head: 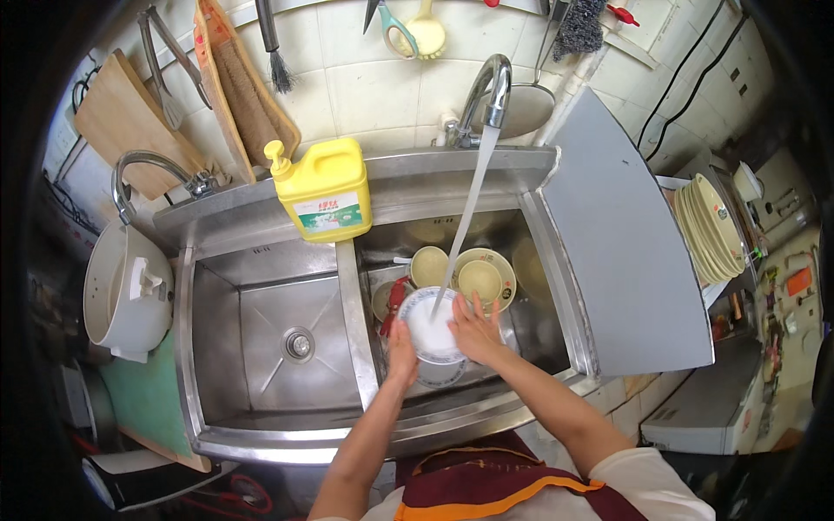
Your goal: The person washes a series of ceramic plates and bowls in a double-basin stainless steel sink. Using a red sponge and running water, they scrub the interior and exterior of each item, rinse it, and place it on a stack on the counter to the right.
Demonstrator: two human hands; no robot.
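A white bowl with a blue-patterned rim is held in the right basin of the sink, under the running water. My left hand grips its left side. On its right side lies my right hand, fingers spread over the rim. A stream of water falls from the chrome tap into the bowl. Behind it, a small cream bowl sits inside a larger cream bowl, with a cream cup to their left. Below the held bowl, another blue-rimmed dish is partly hidden.
A yellow detergent jug stands on the sink's back ledge near the divider. Left of the sink are the left basin, a second tap and a white pot. A grey panel borders the right side, with stacked plates beyond.
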